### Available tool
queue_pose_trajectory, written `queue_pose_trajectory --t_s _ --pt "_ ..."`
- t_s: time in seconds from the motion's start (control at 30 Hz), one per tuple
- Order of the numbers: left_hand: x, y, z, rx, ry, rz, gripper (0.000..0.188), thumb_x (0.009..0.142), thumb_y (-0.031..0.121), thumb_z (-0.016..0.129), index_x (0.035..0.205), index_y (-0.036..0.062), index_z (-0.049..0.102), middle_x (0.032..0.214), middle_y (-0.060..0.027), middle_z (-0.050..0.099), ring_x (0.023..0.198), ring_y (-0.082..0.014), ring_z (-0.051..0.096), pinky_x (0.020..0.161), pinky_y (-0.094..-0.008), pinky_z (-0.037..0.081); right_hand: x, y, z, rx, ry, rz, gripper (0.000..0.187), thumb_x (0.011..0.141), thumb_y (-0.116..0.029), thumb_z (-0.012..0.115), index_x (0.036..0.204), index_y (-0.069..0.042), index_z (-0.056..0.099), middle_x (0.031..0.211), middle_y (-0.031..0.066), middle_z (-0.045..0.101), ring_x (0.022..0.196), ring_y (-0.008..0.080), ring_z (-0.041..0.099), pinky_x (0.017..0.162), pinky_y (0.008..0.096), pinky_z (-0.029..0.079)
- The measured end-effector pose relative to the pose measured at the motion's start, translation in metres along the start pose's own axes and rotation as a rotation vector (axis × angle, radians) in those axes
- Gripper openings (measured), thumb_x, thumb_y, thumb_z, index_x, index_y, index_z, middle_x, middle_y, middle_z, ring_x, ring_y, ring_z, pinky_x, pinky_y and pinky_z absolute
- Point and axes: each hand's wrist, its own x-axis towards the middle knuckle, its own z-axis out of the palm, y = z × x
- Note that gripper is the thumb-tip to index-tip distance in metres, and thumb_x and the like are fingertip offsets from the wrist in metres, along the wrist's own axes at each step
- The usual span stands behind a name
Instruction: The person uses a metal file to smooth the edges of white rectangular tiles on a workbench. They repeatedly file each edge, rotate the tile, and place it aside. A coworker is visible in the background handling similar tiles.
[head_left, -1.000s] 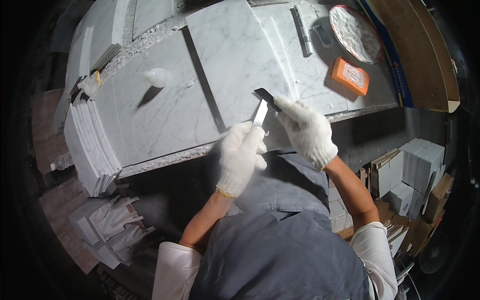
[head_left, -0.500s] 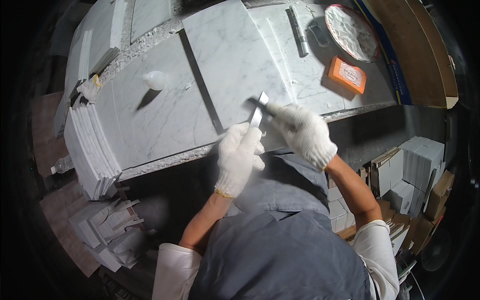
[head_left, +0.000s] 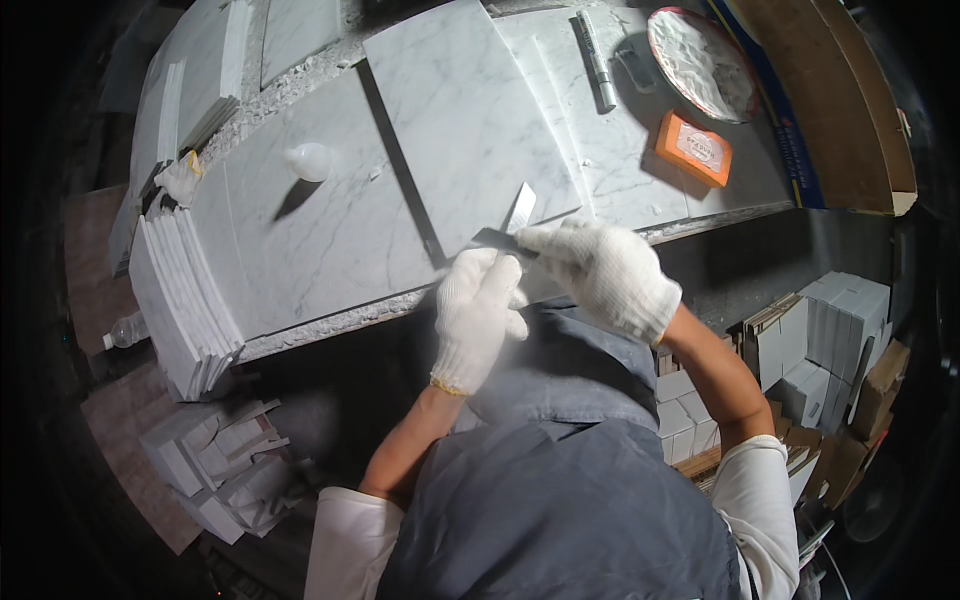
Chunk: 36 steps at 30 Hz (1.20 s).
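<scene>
Both of my hands wear white knitted gloves. My left hand (head_left: 475, 315) is closed around the lower end of a thin, pale strip (head_left: 521, 208), which points up and slightly right at the bench edge. My right hand (head_left: 605, 270) grips a dark, flat tool (head_left: 490, 238) that lies across the strip just above my left fingers. Its kind cannot be made out, as the glove covers much of it. Behind the strip, a large grey-veined marble slab (head_left: 465, 110) rests on other slabs, one corner close to my hands.
On the bench are a white bulb-shaped object (head_left: 310, 161), a marker (head_left: 596, 60), an orange block (head_left: 694, 149) and a round dish of white powder (head_left: 703, 65). Marble tiles (head_left: 180, 300) stand stacked at left. An open cardboard box (head_left: 830, 100) is at right; white boxes (head_left: 845, 320) stand below.
My right hand has moved the dark tool down along the strip, closer to my left fingers. The left hand has barely moved and still holds the strip.
</scene>
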Motion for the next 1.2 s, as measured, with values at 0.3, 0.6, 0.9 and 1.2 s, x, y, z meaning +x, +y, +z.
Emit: queue_pose_trajectory --t_s 0.3,0.6,0.9,1.2 --pt "-0.001 0.0 0.001 0.006 0.001 0.017 0.027 0.1 0.019 0.061 0.114 -0.0053 0.059 0.079 -0.0086 0.061 0.052 -0.0101 0.055 0.047 -0.0253 0.046 0.002 0.004 -0.013 -0.062 0.008 0.108 0.035 0.093 -0.009 0.062 0.125 -0.016 0.072 0.087 0.0122 0.07 0.073 0.0309 0.069 0.066 0.0388 0.055" --pt "-0.001 0.001 0.0 -0.016 0.0 -0.008 0.026 0.1 0.017 0.06 0.114 -0.0052 0.059 0.079 -0.0084 0.06 0.052 -0.0102 0.054 0.047 -0.0247 0.046 -0.001 0.018 -0.006 -0.035 0.054 0.144 0.033 0.093 -0.012 0.065 0.125 -0.015 0.072 0.093 0.0137 0.071 0.076 0.0316 0.07 0.069 0.0402 0.055" --pt "-0.002 0.003 0.001 -0.036 0.009 -0.017 0.026 0.1 0.018 0.062 0.113 -0.0044 0.06 0.078 -0.0076 0.06 0.052 -0.0095 0.053 0.047 -0.0245 0.046 -0.008 0.014 0.016 0.004 0.158 0.071 0.036 0.095 -0.01 0.066 0.129 -0.019 0.07 0.087 0.0122 0.07 0.072 0.0256 0.07 0.064 0.037 0.054" --pt "-0.002 0.002 0.002 0.007 0.004 -0.006 0.026 0.1 0.019 0.062 0.111 -0.0042 0.06 0.078 -0.0074 0.061 0.052 -0.0093 0.054 0.046 -0.0245 0.046 -0.013 0.026 0.039 0.213 0.203 0.119 0.032 0.096 -0.01 0.063 0.127 -0.017 0.071 0.09 0.0139 0.071 0.075 0.0305 0.07 0.067 0.0382 0.055"
